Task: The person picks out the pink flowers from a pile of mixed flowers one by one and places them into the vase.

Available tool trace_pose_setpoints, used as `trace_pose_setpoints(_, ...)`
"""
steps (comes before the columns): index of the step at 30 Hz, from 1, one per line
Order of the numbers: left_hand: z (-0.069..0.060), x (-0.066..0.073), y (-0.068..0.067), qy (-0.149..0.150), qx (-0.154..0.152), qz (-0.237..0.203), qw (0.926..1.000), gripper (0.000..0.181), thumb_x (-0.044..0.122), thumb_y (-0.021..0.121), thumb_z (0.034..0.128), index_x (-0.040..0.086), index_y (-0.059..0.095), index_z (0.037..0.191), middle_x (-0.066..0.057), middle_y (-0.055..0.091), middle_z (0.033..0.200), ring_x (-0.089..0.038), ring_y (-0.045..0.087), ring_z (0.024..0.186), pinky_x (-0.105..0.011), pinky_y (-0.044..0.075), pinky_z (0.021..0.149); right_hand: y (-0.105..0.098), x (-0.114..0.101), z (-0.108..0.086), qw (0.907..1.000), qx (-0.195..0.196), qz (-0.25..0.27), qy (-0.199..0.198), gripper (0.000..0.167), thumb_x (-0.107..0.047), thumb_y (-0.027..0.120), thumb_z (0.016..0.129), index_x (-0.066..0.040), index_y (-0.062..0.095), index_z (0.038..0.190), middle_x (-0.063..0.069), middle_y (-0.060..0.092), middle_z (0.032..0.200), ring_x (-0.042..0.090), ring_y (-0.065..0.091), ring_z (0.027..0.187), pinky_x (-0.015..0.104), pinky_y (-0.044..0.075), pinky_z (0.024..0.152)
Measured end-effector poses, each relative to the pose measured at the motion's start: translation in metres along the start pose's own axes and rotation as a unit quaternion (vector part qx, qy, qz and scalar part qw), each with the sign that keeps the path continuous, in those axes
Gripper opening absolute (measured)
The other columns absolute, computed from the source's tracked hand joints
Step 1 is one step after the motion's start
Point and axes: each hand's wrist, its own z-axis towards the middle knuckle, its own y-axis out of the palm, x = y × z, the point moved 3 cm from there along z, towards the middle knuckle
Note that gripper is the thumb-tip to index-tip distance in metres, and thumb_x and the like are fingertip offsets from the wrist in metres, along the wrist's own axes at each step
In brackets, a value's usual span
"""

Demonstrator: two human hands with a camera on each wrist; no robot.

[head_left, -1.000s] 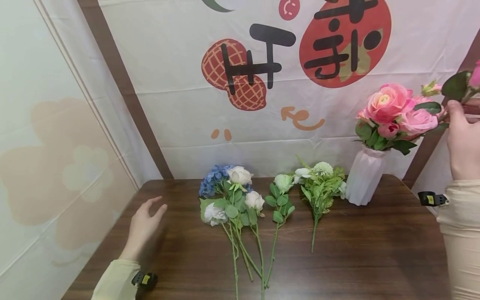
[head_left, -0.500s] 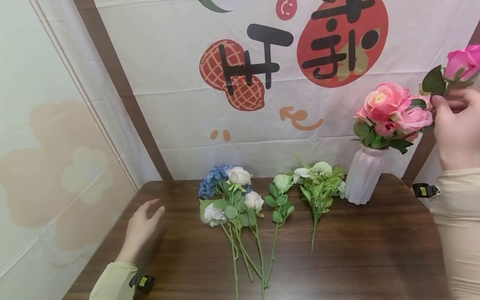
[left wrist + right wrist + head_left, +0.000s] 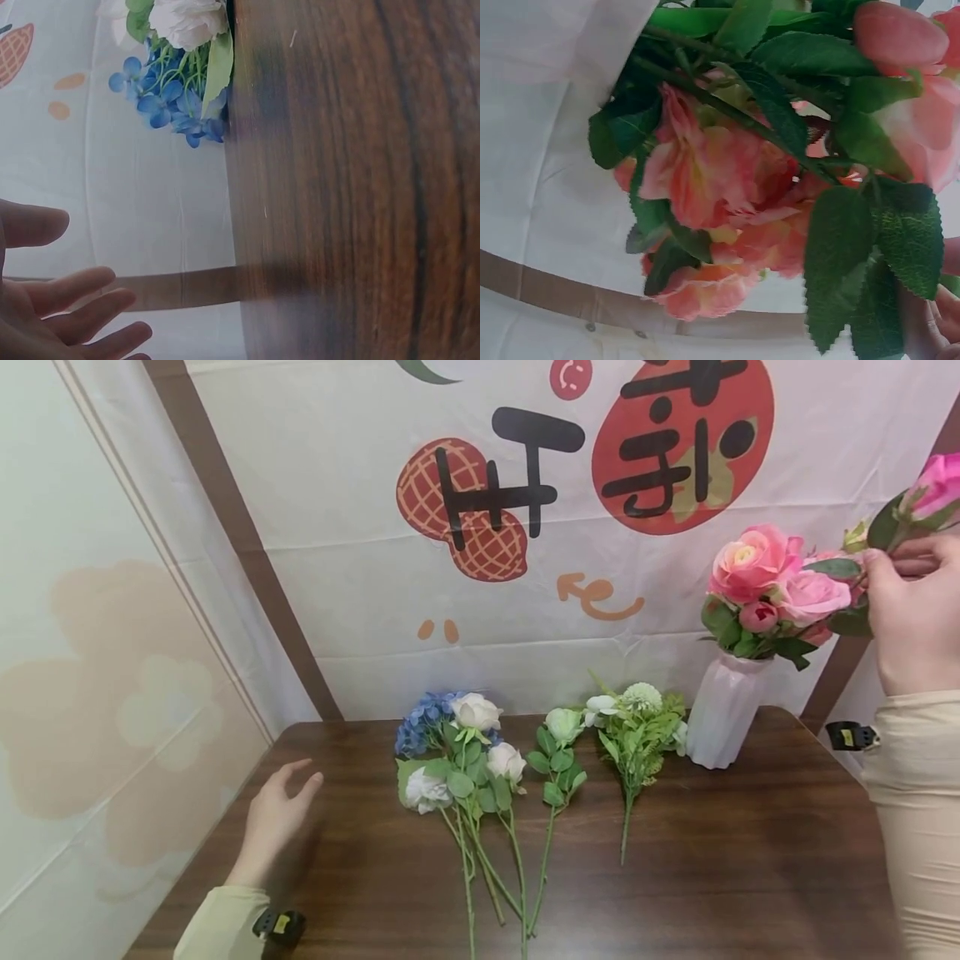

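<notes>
At the right edge of the head view, my right hand [image 3: 913, 618] pinches the stem of a bright pink rose [image 3: 939, 489] between thumb and fingers. The rose is partly cut off by the frame. Beside it, a pleated white vase [image 3: 723, 714] holds a bunch of pink roses [image 3: 753, 564]. In the right wrist view, a dark stem [image 3: 727, 112] runs from the vase mouth toward the hand, past peach-pink blooms [image 3: 720, 187] and green leaves [image 3: 836, 262]. My left hand [image 3: 276, 817] hovers over the table's left side, fingers loose, holding nothing.
On the brown wooden table [image 3: 675, 902] lie white roses [image 3: 477, 712] with a blue hydrangea [image 3: 423, 722], a pale green rose [image 3: 562, 725] and a green spray with white blooms [image 3: 637, 735]. A printed cloth [image 3: 337, 568] hangs behind.
My right hand has come leftward with the pink rose, closer to the vase. The roses in the vase have shifted slightly left. My left hand has barely moved.
</notes>
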Motion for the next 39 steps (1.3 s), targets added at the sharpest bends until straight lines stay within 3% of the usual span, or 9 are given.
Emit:
trace_pose_setpoints(4, 0.0, -0.001, 0.0, 0.002, 0.001, 0.002, 1.0, 0.056, 0.041, 0.043, 0.0989, 0.0, 0.044, 0.137, -0.031, 0.039, 0.141, -0.05, 0.036, 0.128, -0.063, 0.032, 0.099, 0.0, -0.007, -0.002, 0.999, -0.005, -0.037, -0.026, 0.007, -0.027, 0.058, 0.09, -0.03, 0.06, 0.096, -0.033, 0.044, 0.07, -0.018, 0.043, 0.063, -0.001, 0.032, 0.053)
trace_pose_setpoints(9, -0.001, -0.001, 0.0, -0.003, -0.002, 0.004, 1.0, 0.055, 0.039, 0.043, 0.099, 0.0, 0.044, 0.137, -0.031, 0.039, 0.141, -0.051, 0.036, 0.128, -0.063, 0.033, 0.098, 0.006, -0.015, -0.006, 0.9902, 0.006, -0.083, -0.112, 0.033, -0.031, 0.059, 0.089, -0.006, 0.072, 0.106, -0.035, 0.048, 0.066, -0.023, 0.037, 0.057, 0.0, 0.03, 0.056)
trace_pose_setpoints(14, 0.0, 0.0, -0.001, -0.001, -0.002, 0.001, 1.0, 0.057, 0.043, 0.042, 0.0989, 0.001, 0.043, 0.138, -0.031, 0.039, 0.142, -0.05, 0.036, 0.128, -0.063, 0.032, 0.098, 0.013, -0.021, -0.005, 0.9786, 0.03, -0.124, -0.162, 0.039, -0.036, 0.057, 0.089, -0.003, 0.073, 0.103, 0.003, 0.073, 0.084, -0.026, 0.03, 0.055, 0.004, 0.027, 0.057)
trace_pose_setpoints(20, -0.002, -0.001, -0.001, -0.003, 0.0, 0.002, 1.0, 0.056, 0.041, 0.043, 0.0988, 0.0, 0.044, 0.137, -0.03, 0.04, 0.142, -0.049, 0.036, 0.128, -0.063, 0.032, 0.099, 0.018, -0.028, -0.006, 0.9613, -0.001, -0.145, -0.234, 0.035, -0.028, 0.055, 0.092, 0.002, 0.072, 0.099, 0.029, 0.068, 0.088, -0.027, 0.021, 0.059, 0.026, 0.033, 0.08)
trace_pose_setpoints(23, -0.002, -0.001, -0.001, -0.002, 0.0, 0.001, 1.0, 0.057, 0.043, 0.042, 0.0987, 0.0, 0.044, 0.137, -0.03, 0.04, 0.142, -0.049, 0.036, 0.129, -0.063, 0.032, 0.099, 0.021, -0.033, -0.008, 0.9536, -0.007, -0.152, -0.26, 0.034, -0.026, 0.055, 0.093, 0.002, 0.072, 0.1, 0.029, 0.067, 0.089, -0.006, 0.051, 0.062, 0.031, 0.032, 0.08)
trace_pose_setpoints(25, -0.002, -0.001, -0.002, -0.001, 0.003, 0.001, 1.0, 0.057, 0.042, 0.042, 0.0988, 0.0, 0.044, 0.137, -0.03, 0.04, 0.141, -0.05, 0.036, 0.128, -0.063, 0.032, 0.099, 0.022, -0.036, -0.008, 0.9532, -0.017, -0.157, -0.257, 0.034, -0.027, 0.054, 0.093, 0.0, 0.071, 0.104, 0.029, 0.067, 0.092, 0.021, 0.063, 0.073, 0.032, 0.031, 0.083)
trace_pose_setpoints(27, -0.002, 0.0, -0.003, 0.002, 0.007, 0.0, 1.0, 0.056, 0.041, 0.043, 0.0989, 0.0, 0.045, 0.136, -0.03, 0.041, 0.141, -0.05, 0.036, 0.128, -0.063, 0.033, 0.098, 0.024, -0.037, -0.006, 0.9561, -0.025, -0.158, -0.245, 0.034, -0.028, 0.053, 0.093, 0.0, 0.071, 0.105, 0.029, 0.067, 0.094, 0.021, 0.062, 0.072, 0.038, 0.03, 0.092)
trace_pose_setpoints(32, 0.0, 0.003, -0.004, 0.011, 0.011, 0.001, 0.9999, 0.055, 0.04, 0.043, 0.0989, 0.0, 0.046, 0.136, -0.03, 0.042, 0.14, -0.05, 0.038, 0.126, -0.063, 0.034, 0.097, 0.022, -0.029, -0.004, 0.9654, -0.033, -0.158, -0.205, 0.036, -0.029, 0.055, 0.093, 0.001, 0.071, 0.104, 0.029, 0.067, 0.096, -0.026, 0.019, 0.061, 0.046, 0.016, 0.104)
trace_pose_setpoints(39, 0.001, 0.0, -0.006, 0.005, 0.011, 0.001, 0.9999, 0.052, 0.037, 0.045, 0.0988, 0.0, 0.046, 0.136, -0.03, 0.041, 0.141, -0.051, 0.037, 0.127, -0.063, 0.033, 0.097, 0.024, -0.022, -0.003, 0.9635, -0.043, -0.174, -0.199, 0.036, -0.029, 0.055, 0.093, 0.001, 0.07, 0.105, 0.029, 0.066, 0.096, -0.009, 0.037, 0.067, 0.049, 0.019, 0.101)
